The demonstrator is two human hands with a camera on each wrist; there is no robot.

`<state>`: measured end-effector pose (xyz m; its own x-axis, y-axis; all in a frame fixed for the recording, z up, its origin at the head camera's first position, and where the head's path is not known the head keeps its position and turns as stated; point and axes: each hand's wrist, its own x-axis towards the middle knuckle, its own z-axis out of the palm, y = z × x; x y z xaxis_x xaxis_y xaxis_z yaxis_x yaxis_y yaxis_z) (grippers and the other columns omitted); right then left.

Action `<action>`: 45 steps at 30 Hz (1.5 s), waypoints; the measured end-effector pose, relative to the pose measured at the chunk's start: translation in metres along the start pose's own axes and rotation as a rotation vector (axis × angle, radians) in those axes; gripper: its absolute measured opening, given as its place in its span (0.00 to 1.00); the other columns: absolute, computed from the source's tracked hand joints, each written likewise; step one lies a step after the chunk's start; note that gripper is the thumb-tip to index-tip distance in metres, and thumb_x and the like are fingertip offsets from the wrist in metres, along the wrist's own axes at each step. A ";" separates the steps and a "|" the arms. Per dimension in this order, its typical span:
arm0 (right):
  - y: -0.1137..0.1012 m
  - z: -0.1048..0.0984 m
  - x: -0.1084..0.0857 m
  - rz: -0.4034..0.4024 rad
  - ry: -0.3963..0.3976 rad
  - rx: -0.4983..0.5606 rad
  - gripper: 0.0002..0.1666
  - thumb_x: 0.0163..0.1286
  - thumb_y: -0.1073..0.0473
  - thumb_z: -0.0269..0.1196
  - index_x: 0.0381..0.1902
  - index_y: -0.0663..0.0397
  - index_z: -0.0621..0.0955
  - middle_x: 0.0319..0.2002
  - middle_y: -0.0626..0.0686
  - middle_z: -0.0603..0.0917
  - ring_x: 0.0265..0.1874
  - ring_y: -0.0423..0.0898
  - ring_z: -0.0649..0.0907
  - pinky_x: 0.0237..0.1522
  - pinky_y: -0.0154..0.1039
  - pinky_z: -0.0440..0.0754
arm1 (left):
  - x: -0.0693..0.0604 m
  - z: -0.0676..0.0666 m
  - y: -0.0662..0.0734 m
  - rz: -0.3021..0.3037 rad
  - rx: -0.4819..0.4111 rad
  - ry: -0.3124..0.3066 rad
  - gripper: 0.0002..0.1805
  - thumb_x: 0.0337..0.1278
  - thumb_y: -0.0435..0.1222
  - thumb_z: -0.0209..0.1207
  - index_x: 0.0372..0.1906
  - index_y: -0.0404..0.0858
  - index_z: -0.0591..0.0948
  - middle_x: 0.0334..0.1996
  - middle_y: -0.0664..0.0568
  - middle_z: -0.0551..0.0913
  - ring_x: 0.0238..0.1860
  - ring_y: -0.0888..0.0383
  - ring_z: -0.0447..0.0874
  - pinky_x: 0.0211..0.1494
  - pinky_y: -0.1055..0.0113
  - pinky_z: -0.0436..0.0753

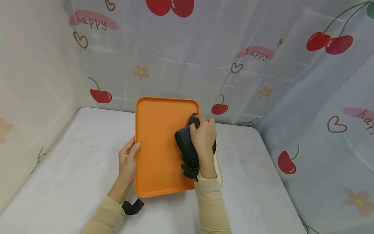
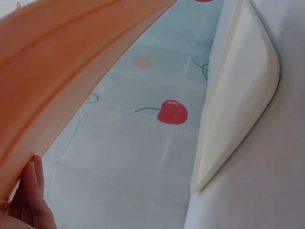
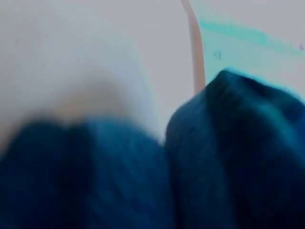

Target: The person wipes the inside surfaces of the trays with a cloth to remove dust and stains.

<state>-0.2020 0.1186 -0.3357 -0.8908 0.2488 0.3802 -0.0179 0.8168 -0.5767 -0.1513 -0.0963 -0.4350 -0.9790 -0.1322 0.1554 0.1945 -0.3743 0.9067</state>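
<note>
An orange rectangular tray is held up at a tilt over the table, its inner face towards me. My left hand grips its left edge, thumb on the front rim and fingers behind; the left wrist view shows fingertips against the tray's underside. My right hand holds a bunched dark grey cloth against the tray's right part. In the right wrist view the cloth fills the lower half, blurred, and hides the right fingers.
A cream tray lies on the white-covered table, partly hidden behind the orange one; the left wrist view shows more of this cream tray. A cherry-print curtain hangs behind the table and along its sides.
</note>
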 end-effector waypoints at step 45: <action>0.010 0.004 -0.017 -0.093 -0.033 0.123 0.31 0.59 0.58 0.73 0.60 0.58 0.80 0.42 0.63 0.76 0.42 0.59 0.77 0.52 0.52 0.78 | 0.001 -0.001 0.001 -0.051 -0.040 -0.015 0.27 0.73 0.38 0.51 0.71 0.32 0.65 0.53 0.62 0.82 0.48 0.65 0.83 0.49 0.72 0.85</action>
<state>-0.1885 0.1204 -0.3507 -0.8973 0.1561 0.4129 -0.1546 0.7650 -0.6252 -0.1520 -0.0979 -0.4349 -0.9884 -0.0981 0.1159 0.1466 -0.4165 0.8972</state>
